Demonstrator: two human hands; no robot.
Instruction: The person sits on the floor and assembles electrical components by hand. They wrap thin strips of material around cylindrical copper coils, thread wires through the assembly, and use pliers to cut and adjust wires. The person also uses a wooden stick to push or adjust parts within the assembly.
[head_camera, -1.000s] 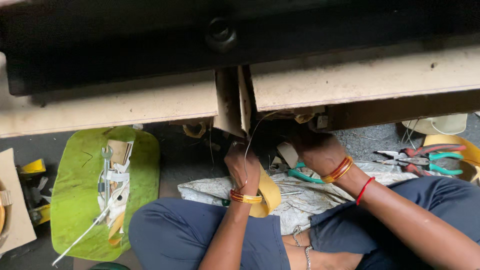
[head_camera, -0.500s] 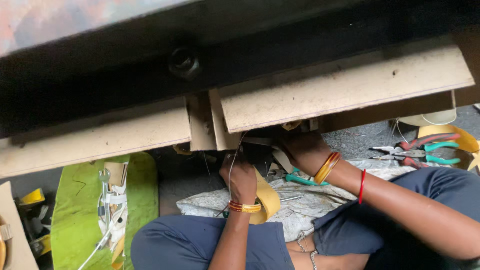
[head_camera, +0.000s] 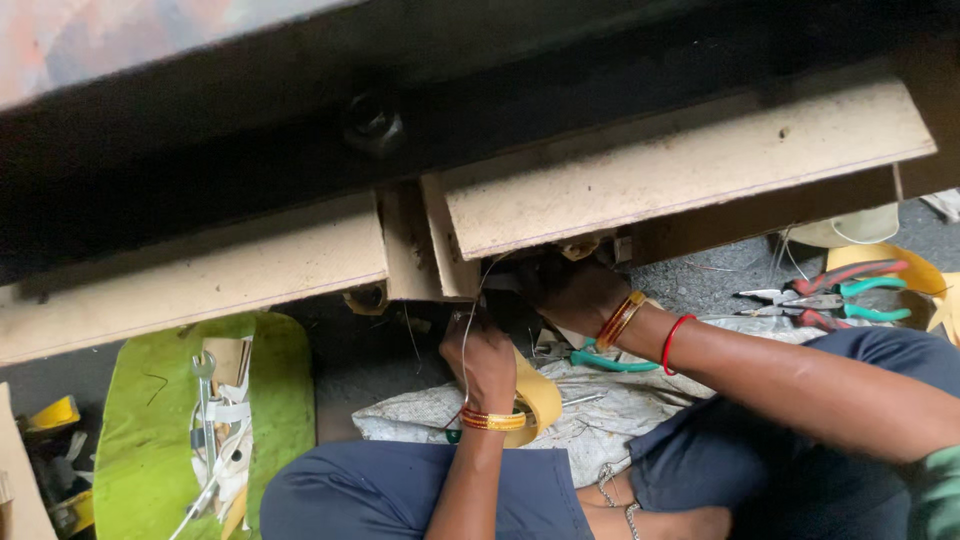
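Note:
My left hand (head_camera: 487, 362) is raised under a worn wooden panel (head_camera: 640, 185), fingers closed around a thin wire (head_camera: 466, 345) that runs up to the panel's edge. A roll of yellow tape (head_camera: 535, 397) hangs around that wrist beside gold bangles. My right hand (head_camera: 572, 292) reaches into the dark gap beneath the panel; its fingertips are hidden there, and bangles plus a red thread sit on its wrist. I sit cross-legged in dark blue trousers.
A second wooden panel (head_camera: 200, 280) lies to the left. A green tray (head_camera: 150, 430) holds a spanner and white cable pieces. Pliers with red and teal handles (head_camera: 840, 295) lie right. A teal-handled tool (head_camera: 610, 362) rests on crumpled white cloth (head_camera: 600, 420).
The view has tilted and shifted; both hands stay under the panels. My left hand has risen slightly toward the gap with the wire.

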